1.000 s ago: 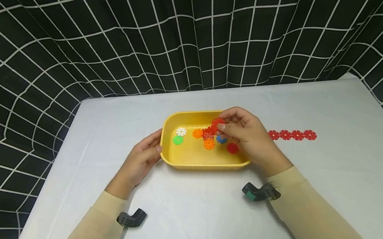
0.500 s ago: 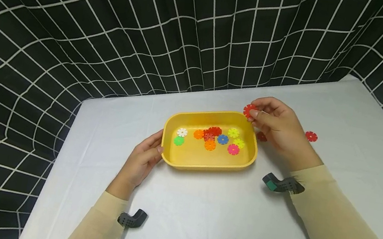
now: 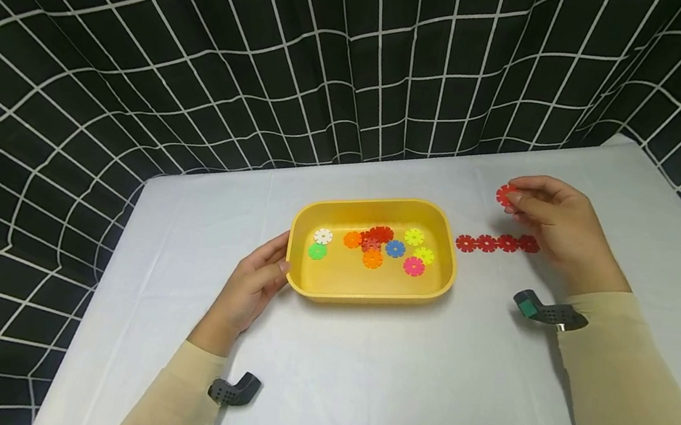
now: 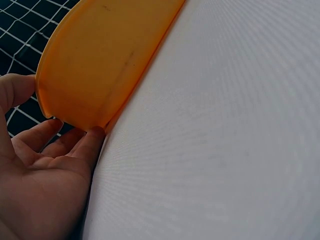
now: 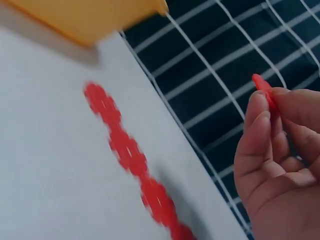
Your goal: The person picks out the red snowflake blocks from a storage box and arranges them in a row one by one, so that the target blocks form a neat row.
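Note:
In the head view my right hand (image 3: 569,228) pinches a red notched snowflake disc (image 3: 505,194) between thumb and fingers, raised over the white tabletop. Below it lies a straight row of red snowflake discs (image 3: 486,243); my hand partly covers its right end. The right wrist view shows the pinched disc (image 5: 265,89) edge-on and the row (image 5: 129,152) on the cloth. My left hand (image 3: 249,285) holds the left end of a yellow tray (image 3: 361,296), thumb at the rim. From the left wrist, fingers (image 4: 87,145) are seen against the tray's outer end wall (image 4: 70,107).
Loose discs lie inside the tray: a white one (image 3: 323,236), a green one (image 3: 317,252), a blue one (image 3: 395,249), a pink one (image 3: 414,266), plus orange, yellow and red ones. A black gridded curtain (image 3: 311,54) hangs behind the white-covered table (image 3: 341,382).
My right hand has moved from over the tray to the right, past the row's left end, carrying the red snowflake disc. The left hand and tray have stayed nearly still.

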Demonstrator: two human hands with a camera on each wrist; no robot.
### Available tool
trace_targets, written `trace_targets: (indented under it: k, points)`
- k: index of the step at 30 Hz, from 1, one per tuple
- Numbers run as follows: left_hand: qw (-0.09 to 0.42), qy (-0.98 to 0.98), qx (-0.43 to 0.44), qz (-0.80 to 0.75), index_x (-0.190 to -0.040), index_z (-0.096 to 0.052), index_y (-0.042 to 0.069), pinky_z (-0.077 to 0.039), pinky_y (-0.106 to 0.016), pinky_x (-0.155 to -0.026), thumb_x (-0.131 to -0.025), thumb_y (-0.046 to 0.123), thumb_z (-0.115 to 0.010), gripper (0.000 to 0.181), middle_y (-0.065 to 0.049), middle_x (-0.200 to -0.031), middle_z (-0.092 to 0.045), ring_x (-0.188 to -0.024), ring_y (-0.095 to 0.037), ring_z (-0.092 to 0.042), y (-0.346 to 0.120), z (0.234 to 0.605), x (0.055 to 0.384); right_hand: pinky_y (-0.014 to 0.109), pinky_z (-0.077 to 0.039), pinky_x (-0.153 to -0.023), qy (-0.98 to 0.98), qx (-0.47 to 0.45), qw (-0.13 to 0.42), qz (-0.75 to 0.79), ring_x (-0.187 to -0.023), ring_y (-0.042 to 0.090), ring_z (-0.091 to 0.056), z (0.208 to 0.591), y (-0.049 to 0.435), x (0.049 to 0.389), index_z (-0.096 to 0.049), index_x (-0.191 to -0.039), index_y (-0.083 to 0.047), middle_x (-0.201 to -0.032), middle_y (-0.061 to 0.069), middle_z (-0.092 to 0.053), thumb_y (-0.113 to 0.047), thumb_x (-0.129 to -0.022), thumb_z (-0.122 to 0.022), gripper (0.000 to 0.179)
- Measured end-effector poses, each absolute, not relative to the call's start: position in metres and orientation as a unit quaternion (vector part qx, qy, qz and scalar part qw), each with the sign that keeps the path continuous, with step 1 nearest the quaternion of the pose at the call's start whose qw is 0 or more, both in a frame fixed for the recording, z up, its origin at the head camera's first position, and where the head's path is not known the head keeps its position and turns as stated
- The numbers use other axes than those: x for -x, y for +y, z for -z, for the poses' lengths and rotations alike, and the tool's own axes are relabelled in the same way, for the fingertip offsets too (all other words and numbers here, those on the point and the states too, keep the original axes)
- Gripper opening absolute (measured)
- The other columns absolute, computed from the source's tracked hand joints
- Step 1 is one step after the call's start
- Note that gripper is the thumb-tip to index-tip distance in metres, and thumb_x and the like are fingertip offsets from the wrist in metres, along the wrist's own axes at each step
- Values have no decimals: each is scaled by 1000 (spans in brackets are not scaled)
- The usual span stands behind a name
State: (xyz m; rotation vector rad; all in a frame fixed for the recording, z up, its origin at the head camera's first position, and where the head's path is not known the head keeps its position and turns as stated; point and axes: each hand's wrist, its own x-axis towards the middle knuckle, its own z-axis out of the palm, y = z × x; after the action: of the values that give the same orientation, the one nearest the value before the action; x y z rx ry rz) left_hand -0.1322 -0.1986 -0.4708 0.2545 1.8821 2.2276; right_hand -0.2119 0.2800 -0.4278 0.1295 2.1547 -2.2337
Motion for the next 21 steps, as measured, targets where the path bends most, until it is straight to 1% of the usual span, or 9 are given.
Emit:
trace_targets:
  k: [6, 11, 13, 15, 18, 21]
  points:
    - [107, 639, -90, -757, -167, -38, -2, -44, -39, -119, -107, 2, -53, 61, -14, -170, -41, -155, -28, -40, -199, 471, 133, 21, -59, -83, 799, -100, 48, 591, -113, 20, -65, 436, 310, 213, -67, -144, -16, -125, -8, -73, -46, -105, -71, 49]
    - [108, 639, -88, -756, -166, -38, -2, -43, -39, -120, -108, 3, -54, 61, -13, -169, -41, -154, -26, -41, -198, 470, 133, 15, -58, -85, 812, -112, 70, 568, -117, 20, -65, 443, 337, 209, -61, -149, -13, -135, 2, -67, -50, -105, -70, 58]
    - [108, 639, -86, -756, -166, -38, -2, -43, -39, -119, -108, 3, -54, 61, -13, -169, -41, -154, -26, -41, -198, 470, 132, 14, -57, -84, 819, -120, 77, 556, -117, 20, -65, 445, 347, 206, -60, -150, -14, -138, 4, -66, -53, -104, -70, 61]
    - [108, 640, -84, -756, -166, -38, -2, -43, -39, -119, -108, 3, -54, 61, -13, -169, -41, -154, -26, -41, -198, 469, 132, 15, -57, -82, 828, -127, 80, 541, -115, 19, -66, 447, 356, 204, -60, -150, -14, -135, 2, -69, -55, -104, -69, 62]
    - [109, 640, -81, -756, -166, -38, -2, -43, -38, -119, -107, 3, -54, 61, -13, -169, -42, -154, -26, -42, -198, 469, 132, 16, -57, -80, 844, -132, 80, 514, -110, 19, -68, 449, 369, 200, -59, -149, -12, -124, -4, -73, -54, -105, -67, 61]
    - [109, 639, -81, -757, -166, -38, -2, -43, -39, -120, -107, 3, -54, 61, -13, -169, -42, -154, -26, -41, -197, 469, 132, 19, -58, -79, 852, -141, 82, 498, -107, 20, -67, 450, 378, 197, -59, -149, -9, -118, -6, -73, -55, -105, -67, 64]
